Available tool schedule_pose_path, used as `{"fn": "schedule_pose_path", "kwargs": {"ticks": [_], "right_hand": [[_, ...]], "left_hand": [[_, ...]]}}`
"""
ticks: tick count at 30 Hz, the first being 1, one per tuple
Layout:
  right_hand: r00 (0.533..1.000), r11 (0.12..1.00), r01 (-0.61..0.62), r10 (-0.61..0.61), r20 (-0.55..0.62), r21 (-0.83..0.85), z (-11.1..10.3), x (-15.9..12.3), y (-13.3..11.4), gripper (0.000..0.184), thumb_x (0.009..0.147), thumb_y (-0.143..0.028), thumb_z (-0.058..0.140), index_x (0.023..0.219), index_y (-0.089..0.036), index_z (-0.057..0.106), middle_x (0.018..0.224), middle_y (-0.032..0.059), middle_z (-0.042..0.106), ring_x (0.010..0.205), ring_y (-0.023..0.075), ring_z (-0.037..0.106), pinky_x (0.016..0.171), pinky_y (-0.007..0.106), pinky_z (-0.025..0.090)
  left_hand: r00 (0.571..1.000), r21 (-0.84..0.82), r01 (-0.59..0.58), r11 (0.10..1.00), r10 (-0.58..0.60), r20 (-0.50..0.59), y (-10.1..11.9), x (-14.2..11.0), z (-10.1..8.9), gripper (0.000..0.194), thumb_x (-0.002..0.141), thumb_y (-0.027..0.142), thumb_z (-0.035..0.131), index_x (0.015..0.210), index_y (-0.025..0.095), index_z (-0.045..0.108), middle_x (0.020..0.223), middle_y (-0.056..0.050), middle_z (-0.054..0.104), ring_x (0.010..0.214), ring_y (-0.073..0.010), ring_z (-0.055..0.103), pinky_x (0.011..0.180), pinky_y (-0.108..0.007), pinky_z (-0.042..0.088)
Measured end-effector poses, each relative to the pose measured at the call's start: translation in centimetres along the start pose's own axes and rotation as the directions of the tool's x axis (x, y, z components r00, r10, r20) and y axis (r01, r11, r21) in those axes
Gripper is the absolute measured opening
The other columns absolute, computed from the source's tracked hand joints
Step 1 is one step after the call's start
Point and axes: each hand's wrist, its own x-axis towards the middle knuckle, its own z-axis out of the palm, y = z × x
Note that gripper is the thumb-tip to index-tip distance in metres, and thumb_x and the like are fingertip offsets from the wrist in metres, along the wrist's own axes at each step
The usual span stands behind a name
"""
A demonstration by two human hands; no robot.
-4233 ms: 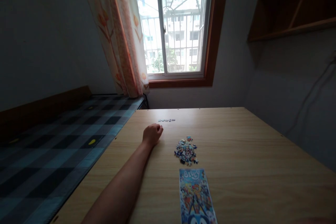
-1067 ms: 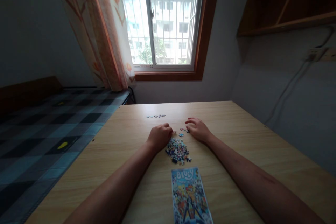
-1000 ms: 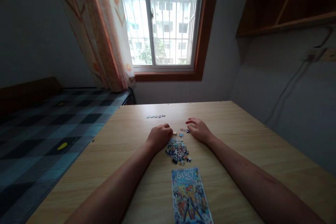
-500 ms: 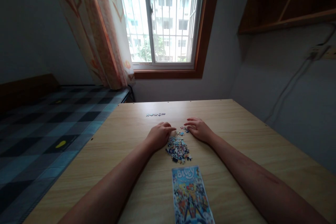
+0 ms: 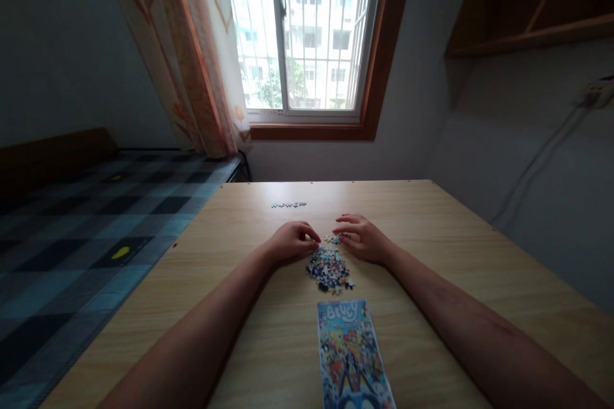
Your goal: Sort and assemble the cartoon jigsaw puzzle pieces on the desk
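Watching pale wood table (image 5: 446,326) facing bright window (image 5: 311,45), plaid bed (image 5: 158,204) at left. Puzzle pieces (image 5: 329,267) heaped mid-table; left hand (image 5: 291,241) curled beside, I can't tell if gripping; right hand (image 5: 363,238) loosely spread.

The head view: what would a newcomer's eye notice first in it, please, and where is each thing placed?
Probably the bright window comes first, at the top centre, with the orange-patterned curtain at its left. Next, the left hand and right hand stand out over the table, by a pile of puzzle pieces. Below the pile lies a colourful sheet marked "BLUEY".
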Motion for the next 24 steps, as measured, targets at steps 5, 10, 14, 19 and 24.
{"fn": "schedule_pose_path", "kwargs": {"ticks": [5,10,14,19,24], "right_hand": [[0.999,0.999,0.041,-0.041,0.019,-0.003,0.2,0.1,-0.6,0.015,0.081,-0.021,0.067,0.09,-0.027,0.078,0.117,0.0077,0.069,0.12,0.0263,0.057,0.104,0.047,0.043],[0.999,1.0,0.011,-0.011,-0.039,0.012,0.4,0.2,-0.3,0.019,0.078,-0.014,0.065,0.088,-0.026,0.077,0.112,0.0073,0.07,0.117,0.0256,0.058,0.102,0.046,0.045],[0.999,1.0,-0.008,0.009,-0.039,0.023,0.5,0.2,-0.1,0.019,0.078,-0.014,0.064,0.086,-0.026,0.077,0.11,0.0069,0.071,0.115,0.0258,0.059,0.103,0.047,0.044],[0.999,1.0,0.018,-0.018,-0.035,0.002,0.4,0.2,-0.3,0.019,0.077,-0.013,0.064,0.085,-0.026,0.076,0.11,0.0063,0.071,0.115,0.025,0.059,0.102,0.045,0.045],[0.999,1.0,0.032,-0.032,-0.016,-0.001,0.3,0.2,-0.4,0.02,0.076,-0.013,0.065,0.085,-0.026,0.076,0.11,0.0066,0.071,0.116,0.0255,0.059,0.102,0.045,0.046]], "left_hand": [[0.998,0.0,0.004,1.0,-0.004,0.067,0.2,-0.1,-0.2,0.032,0.075,0.042,0.071,0.099,0.023,0.078,0.097,-0.005,0.068,0.079,-0.015,0.06,0.075,-0.026,0.048],[0.994,0.062,-0.012,0.998,0.005,0.106,1.2,-0.3,-0.3,0.03,0.076,0.036,0.069,0.102,0.026,0.078,0.096,-0.005,0.065,0.079,-0.0147,0.06,0.078,-0.027,0.047],[0.993,0.098,-0.028,0.995,0.017,0.113,1.4,-0.3,-0.5,0.031,0.075,0.037,0.07,0.104,0.028,0.078,0.096,-0.004,0.065,0.079,-0.0151,0.059,0.082,-0.027,0.047],[0.994,0.115,-0.031,0.993,0.018,0.109,1.5,-0.3,-0.4,0.031,0.075,0.037,0.07,0.103,0.028,0.078,0.095,-0.004,0.064,0.081,-0.0154,0.059,0.082,-0.027,0.047],[0.994,0.081,-0.018,0.997,0.009,0.105,1.4,-0.4,-0.3,0.027,0.074,0.034,0.069,0.099,0.026,0.078,0.096,-0.004,0.063,0.083,-0.0159,0.06,0.083,-0.027,0.047]]}}
